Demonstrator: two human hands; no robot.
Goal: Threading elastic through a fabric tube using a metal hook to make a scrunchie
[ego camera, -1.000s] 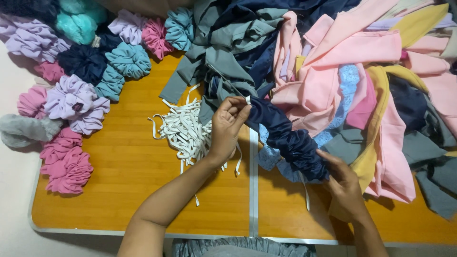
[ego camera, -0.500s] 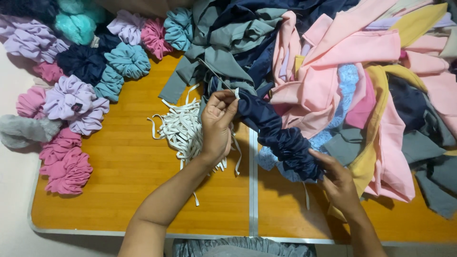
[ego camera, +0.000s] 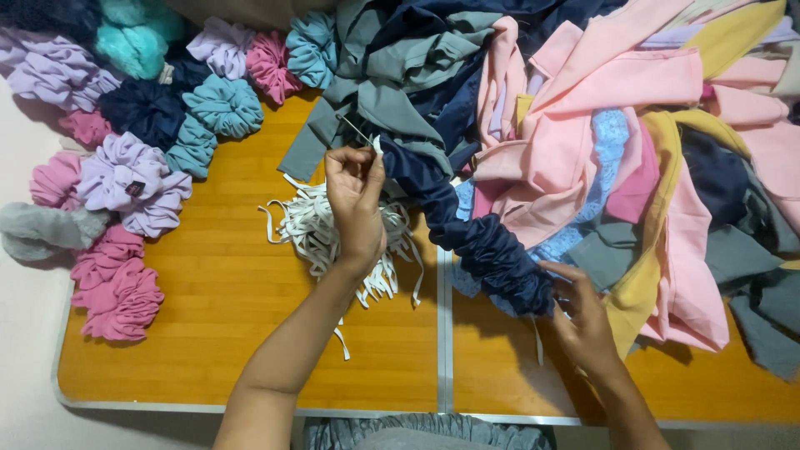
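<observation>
We are looking at a navy fabric tube [ego camera: 475,233], gathered into ruffles, lying across the middle of the tabletop [ego camera: 217,292] over the seam between its two halves. The left hand [ego camera: 354,200] is pinching one end of the tube, thumb and forefinger pressed together on a thin metal pin or needle [ego camera: 357,131] and a bit of white elastic; probably this end is being held up so the elastic can be fed through. The right hand [ego camera: 583,321] is gripping the bunched far end near the front edge, fingers curled on the cloth, thumb out, likely keeping the gathers from sliding off. A white strip [ego camera: 537,337] is hanging below that end.

Just under the left hand a pile of white elastic strips [ego camera: 321,233] is sitting within easy reach. Finished scrunchies [ego camera: 133,175] in purple, pink, teal and navy are crowding the left edge and back left corner. Loose fabric [ego camera: 600,125] in pink, grey, yellow and navy is heaping over the right half and running out of frame.

The pin is too thin to make out clearly; the right fingertips are hidden in the cloth.
</observation>
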